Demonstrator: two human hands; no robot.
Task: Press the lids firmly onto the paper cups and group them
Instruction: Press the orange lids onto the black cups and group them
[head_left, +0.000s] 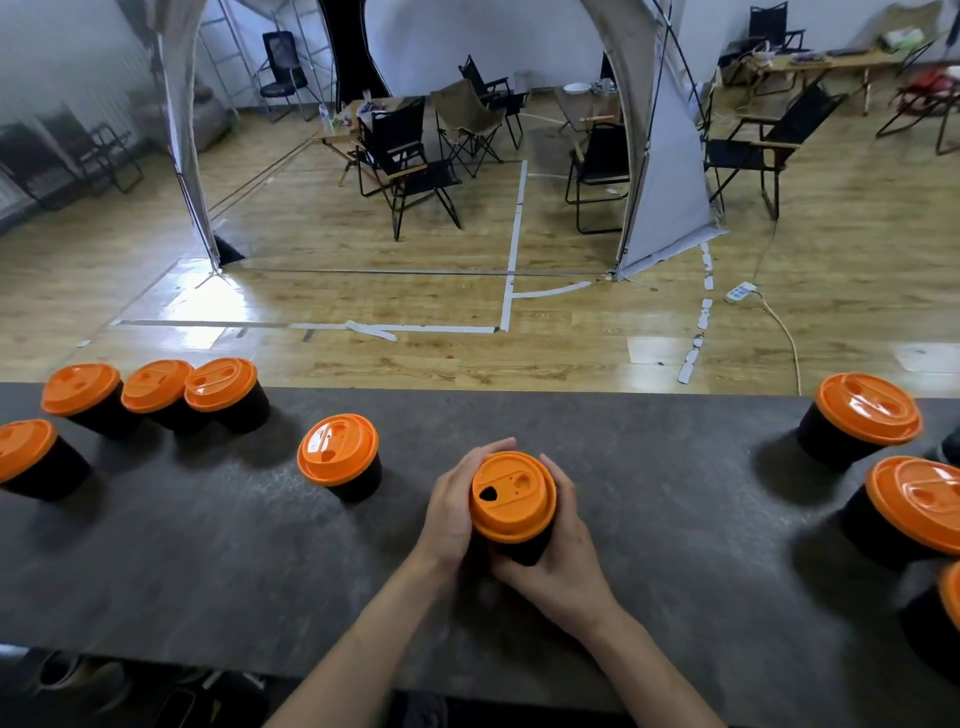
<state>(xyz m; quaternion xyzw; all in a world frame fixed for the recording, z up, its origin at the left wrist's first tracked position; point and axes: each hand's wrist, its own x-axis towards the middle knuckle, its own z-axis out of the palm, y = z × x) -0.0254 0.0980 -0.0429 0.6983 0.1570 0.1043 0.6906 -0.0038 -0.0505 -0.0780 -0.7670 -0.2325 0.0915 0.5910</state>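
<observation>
A black paper cup with an orange lid (511, 496) stands at the middle of the dark grey counter (208, 561). My left hand (454, 506) wraps its left side and my right hand (563, 551) wraps its right side and front, fingers curled round the cup below the lid. Another lidded cup (340, 457) stands alone just to the left. Several lidded cups (156, 397) are grouped at the far left. Three more lidded cups (860, 415) stand at the right edge.
The counter's far edge runs across the view, with wooden floor beyond it. Folding chairs (410, 166), a small table and a grey tent frame stand on that floor. A power strip with a cable (740, 292) lies on the floor at right.
</observation>
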